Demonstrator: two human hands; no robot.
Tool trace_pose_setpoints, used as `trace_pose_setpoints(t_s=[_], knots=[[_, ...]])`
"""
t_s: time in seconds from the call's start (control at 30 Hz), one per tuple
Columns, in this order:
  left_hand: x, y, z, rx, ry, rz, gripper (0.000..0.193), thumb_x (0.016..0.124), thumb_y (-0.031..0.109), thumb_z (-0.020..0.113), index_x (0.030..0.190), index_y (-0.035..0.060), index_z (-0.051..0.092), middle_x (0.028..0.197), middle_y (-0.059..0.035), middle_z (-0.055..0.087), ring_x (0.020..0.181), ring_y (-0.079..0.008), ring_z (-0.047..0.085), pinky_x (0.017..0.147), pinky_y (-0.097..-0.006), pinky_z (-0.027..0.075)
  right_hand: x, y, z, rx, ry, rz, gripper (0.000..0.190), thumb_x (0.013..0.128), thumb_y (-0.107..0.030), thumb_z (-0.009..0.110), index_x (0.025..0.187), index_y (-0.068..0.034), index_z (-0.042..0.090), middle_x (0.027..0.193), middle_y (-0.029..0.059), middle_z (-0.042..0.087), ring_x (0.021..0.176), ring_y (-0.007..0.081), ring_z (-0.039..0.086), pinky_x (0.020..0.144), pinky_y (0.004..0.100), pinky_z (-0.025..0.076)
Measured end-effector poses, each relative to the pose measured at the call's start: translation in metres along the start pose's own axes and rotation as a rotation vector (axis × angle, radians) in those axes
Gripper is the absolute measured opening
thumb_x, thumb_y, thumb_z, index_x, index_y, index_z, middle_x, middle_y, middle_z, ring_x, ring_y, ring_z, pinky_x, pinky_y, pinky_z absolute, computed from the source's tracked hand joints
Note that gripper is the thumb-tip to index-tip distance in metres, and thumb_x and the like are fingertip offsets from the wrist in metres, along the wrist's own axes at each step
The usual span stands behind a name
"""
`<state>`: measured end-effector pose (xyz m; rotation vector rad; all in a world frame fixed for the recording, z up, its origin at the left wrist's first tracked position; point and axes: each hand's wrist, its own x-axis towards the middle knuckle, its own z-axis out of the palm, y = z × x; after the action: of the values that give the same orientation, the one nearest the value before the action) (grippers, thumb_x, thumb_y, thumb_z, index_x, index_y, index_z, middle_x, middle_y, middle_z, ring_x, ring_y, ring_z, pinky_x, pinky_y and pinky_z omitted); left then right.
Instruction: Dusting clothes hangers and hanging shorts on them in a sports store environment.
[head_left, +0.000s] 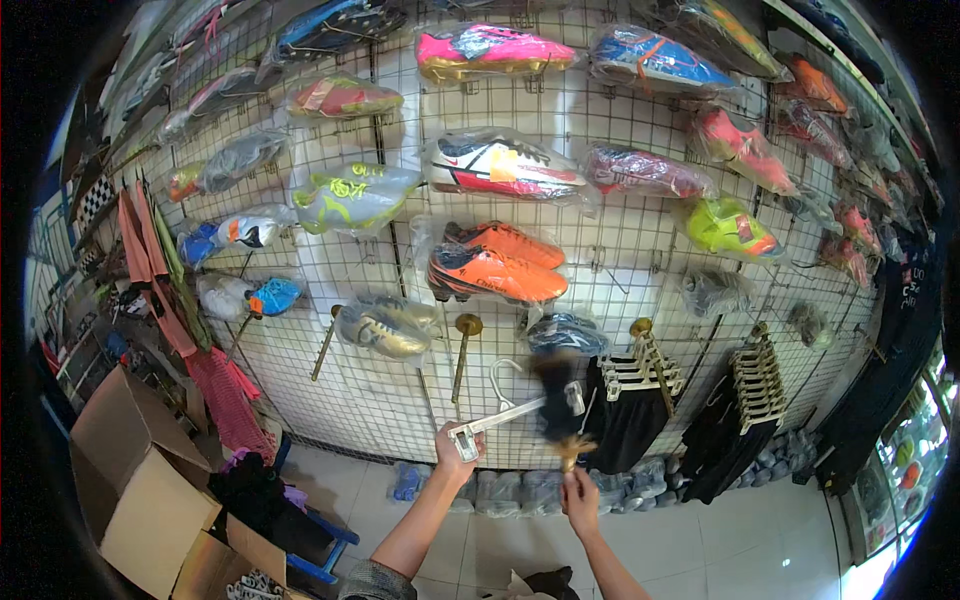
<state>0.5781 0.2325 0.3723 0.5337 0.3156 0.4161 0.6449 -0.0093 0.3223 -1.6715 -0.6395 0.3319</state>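
Note:
My left hand (459, 453) grips one end of a white plastic clip hanger (504, 415), whose hook points up. My right hand (580, 499) holds the golden-brown handle of a dark-headed duster or brush (559, 397); its head is blurred and overlaps the hanger's far end. Behind both hands stands a wire grid wall carrying shoes in clear plastic bags, among them an orange pair (499, 262) and a dark pair (568, 334). To the right, black garments (626, 420) hang from white clip hangers on a metal rod.
Metal rods (463, 360) jut from the grid. Open cardboard boxes (161, 517) stand at lower left beside a blue-framed stool (319, 562) with dark cloth on it. Plastic-wrapped bundles (525, 495) line the wall's foot. More black garments (709, 427) hang at right, near a glass case.

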Motion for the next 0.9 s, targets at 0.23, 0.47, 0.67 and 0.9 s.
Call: trace_pose_setpoints(t_s=[0.23, 0.47, 0.67, 0.9], knots=[[0.011, -0.001, 0.015, 0.012, 0.308, 0.038, 0.036, 0.082, 0.029, 0.031, 0.066, 0.0045, 0.051, 0.053, -0.0093, 0.048, 0.048, -0.022, 0.047, 0.042, -0.0331, 0.037, 0.013, -0.014, 0.012, -0.186, -0.138, -0.393, 0.019, 0.09, -0.019, 0.052, 0.084, -0.002, 0.056, 0.057, -0.0004, 0.048, 0.044, 0.0055, 0.04, 0.04, 0.0227, 0.031], [0.036, -0.003, 0.006, -0.046, 0.248, 0.065, 0.037, 0.082, 0.03, 0.032, 0.072, 0.004, 0.056, 0.053, -0.009, 0.05, 0.046, -0.0217, 0.049, 0.043, -0.0345, 0.04, 0.029, 0.004, 0.006, -0.177, -0.047, -0.359, 0.016, 0.09, -0.017, 0.05, 0.087, -0.002, 0.056, 0.056, -0.0013, 0.047, 0.046, 0.0052, 0.041, 0.04, 0.0219, 0.032], [0.051, -0.002, 0.006, 0.085, 0.127, -0.056, 0.029, 0.08, 0.028, 0.036, 0.068, 0.0081, 0.053, 0.055, -0.0071, 0.05, 0.046, -0.0189, 0.047, 0.043, -0.0333, 0.037, 0.056, 0.01, -0.013, 0.098, 0.095, -0.022, 0.017, 0.088, -0.016, 0.055, 0.086, 0.001, 0.058, 0.058, 0.0012, 0.051, 0.046, 0.0051, 0.044, 0.044, 0.0222, 0.036], [0.081, 0.001, 0.016, 0.03, 0.152, -0.045, 0.028, 0.078, 0.025, 0.037, 0.067, 0.0055, 0.054, 0.058, -0.0092, 0.051, 0.052, -0.0209, 0.049, 0.046, -0.0306, 0.039, 0.129, -0.017, -0.079, -0.346, 0.223, -0.387, 0.024, 0.08, -0.017, 0.063, 0.099, -0.002, 0.063, 0.086, 0.0176, 0.062, 0.068, 0.0271, 0.062, 0.061, 0.032, 0.047]])
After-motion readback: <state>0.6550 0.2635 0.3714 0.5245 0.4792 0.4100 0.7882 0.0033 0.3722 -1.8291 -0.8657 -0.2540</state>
